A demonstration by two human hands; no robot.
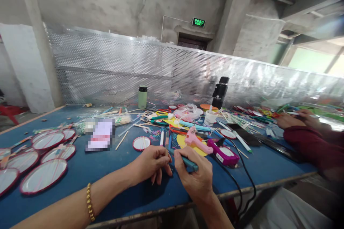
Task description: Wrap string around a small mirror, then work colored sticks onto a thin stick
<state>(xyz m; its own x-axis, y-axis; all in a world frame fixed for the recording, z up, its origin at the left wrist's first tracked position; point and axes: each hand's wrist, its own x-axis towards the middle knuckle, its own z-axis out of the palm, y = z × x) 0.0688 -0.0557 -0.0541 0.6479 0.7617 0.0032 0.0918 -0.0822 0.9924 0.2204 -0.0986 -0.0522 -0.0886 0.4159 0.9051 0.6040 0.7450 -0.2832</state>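
Observation:
My right hand (195,173) is curled around a teal pen-like tool (188,162), its tip pointing left toward my left hand. My left hand (150,164), with a gold bracelet (90,202) on its wrist, pinches a thin stick that I can barely see between the fingers. Both hands hover just above the blue table (113,171) near its front edge. A pink glue gun (195,140) lies right behind my right hand. A small round red-rimmed disc (141,143) lies behind my left hand.
Several oval red-rimmed fans (43,175) lie at the left. A magenta device (224,154) with black cables, a green bottle (142,97), a white cup (209,117), a black bottle (220,92) and scattered sticks crowd the middle. Another person's red-sleeved arm (306,143) rests at the right.

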